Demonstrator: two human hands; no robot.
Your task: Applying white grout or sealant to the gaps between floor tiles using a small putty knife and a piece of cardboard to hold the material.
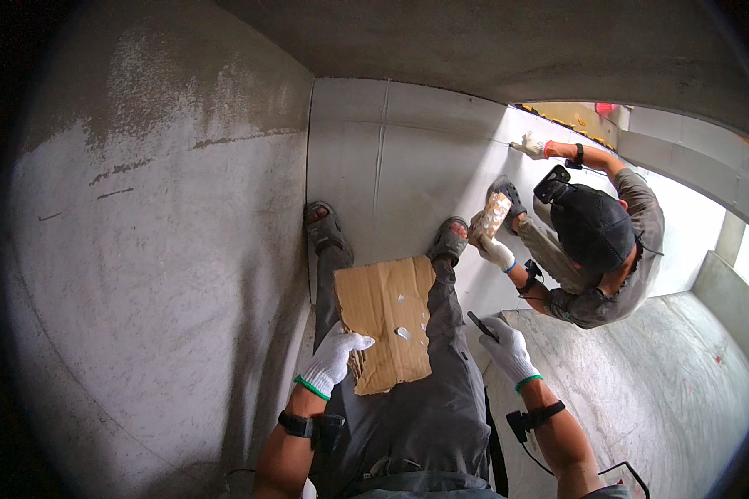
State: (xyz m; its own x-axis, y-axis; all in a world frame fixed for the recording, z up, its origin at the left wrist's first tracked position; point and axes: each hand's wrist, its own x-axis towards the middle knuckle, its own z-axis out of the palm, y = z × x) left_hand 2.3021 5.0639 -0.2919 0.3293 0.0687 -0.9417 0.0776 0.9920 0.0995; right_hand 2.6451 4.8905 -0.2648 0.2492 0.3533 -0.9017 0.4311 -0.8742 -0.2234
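Note:
In the head view, my left hand [334, 358], in a white knit glove with a green cuff, grips the left edge of a torn piece of brown cardboard [383, 328]. A few whitish-grey dabs lie on the cardboard, which is held out over my legs. To the right of it, my right hand [512, 349], gloved the same way, is closed around a slim dark tool [482, 325] that points up and to the left. Most of that tool is covered by my fingers, so its exact kind does not show. My hands are well apart.
At the right a co-worker in a dark cap [592, 223] crouches, one gloved hand [531, 147] at the panel seam, the other holding a smeared cardboard piece [497, 213]. A rough grey-white wall [158, 274] rises on my left. Pale panels [354, 158] lie around my sandalled feet.

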